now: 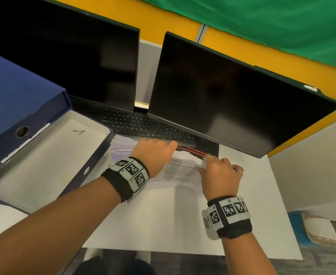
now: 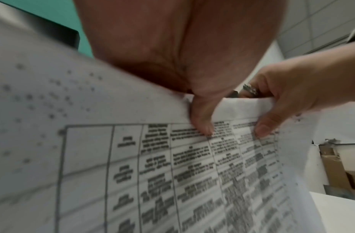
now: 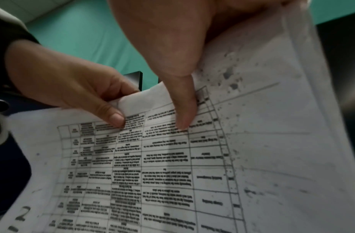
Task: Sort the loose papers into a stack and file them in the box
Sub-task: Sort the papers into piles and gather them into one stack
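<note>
Both hands grip the stack of papers [image 1: 175, 167] just right of the open box [image 1: 44, 155]: left hand [image 1: 153, 151] and right hand [image 1: 220, 173] fingers pinch its top edge.

Open box file [image 1: 44, 155] on bench [image 1: 163, 225] far left. Paper stack [image 1: 123, 147] just right of it, near side of keyboard [image 1: 143, 126]. Two monitors [image 1: 222, 100] behind keyboard, side by side.

A white desk [image 1: 163, 225] fills the lower frame, two dark monitors [image 1: 232, 100] above it, yellow wall [image 1: 242, 46] and green cloth [image 1: 272, 20] top right.
</note>
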Action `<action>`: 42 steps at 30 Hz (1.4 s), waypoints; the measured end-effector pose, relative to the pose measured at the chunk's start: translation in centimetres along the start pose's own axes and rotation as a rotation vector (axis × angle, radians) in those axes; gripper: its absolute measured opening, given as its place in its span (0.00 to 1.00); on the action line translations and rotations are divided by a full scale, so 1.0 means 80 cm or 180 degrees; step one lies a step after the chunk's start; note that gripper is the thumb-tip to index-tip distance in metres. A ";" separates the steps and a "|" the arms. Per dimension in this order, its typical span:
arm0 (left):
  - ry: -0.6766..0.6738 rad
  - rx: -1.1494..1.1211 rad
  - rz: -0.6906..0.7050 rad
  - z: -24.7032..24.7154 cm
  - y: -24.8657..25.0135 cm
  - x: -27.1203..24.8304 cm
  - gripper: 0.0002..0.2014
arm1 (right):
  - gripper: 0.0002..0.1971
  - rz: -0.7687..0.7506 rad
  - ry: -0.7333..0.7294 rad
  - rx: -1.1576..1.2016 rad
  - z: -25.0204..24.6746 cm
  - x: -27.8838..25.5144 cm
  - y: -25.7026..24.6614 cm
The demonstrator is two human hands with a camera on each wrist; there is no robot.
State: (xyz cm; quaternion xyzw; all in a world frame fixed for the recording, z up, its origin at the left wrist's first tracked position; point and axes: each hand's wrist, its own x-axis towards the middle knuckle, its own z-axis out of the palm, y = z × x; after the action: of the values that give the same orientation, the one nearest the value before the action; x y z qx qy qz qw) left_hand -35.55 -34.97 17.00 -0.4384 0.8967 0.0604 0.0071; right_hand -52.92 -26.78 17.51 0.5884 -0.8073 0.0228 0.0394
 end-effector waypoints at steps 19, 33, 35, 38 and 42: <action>0.0546 -0.4495 -0.1190 0.004 -0.058 -0.030 0.14 | 0.24 0.1207 0.0063 0.5487 0.002 0.014 0.003; 0.1131 -0.4175 -0.1014 -0.005 -0.055 -0.038 0.16 | 0.20 0.0853 0.0248 0.5274 -0.007 0.001 0.001; 0.1279 -0.4122 -0.0801 -0.016 -0.044 -0.040 0.13 | 0.20 0.0812 0.0294 0.5213 -0.007 0.000 0.001; 0.1758 -0.4074 -0.0754 -0.016 -0.028 -0.045 0.10 | 0.21 0.0740 0.0412 0.5097 -0.004 -0.005 -0.002; 0.1528 -0.3938 -0.0848 0.012 -0.022 -0.057 0.10 | 0.23 0.0788 0.0553 0.4917 0.003 -0.021 -0.010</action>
State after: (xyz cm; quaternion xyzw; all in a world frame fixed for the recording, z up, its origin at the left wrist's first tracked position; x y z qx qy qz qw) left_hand -31.41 -32.38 16.20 -0.4699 0.6120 0.4621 -0.4372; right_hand -51.69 -25.45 17.09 0.3511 -0.6165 0.6276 -0.3206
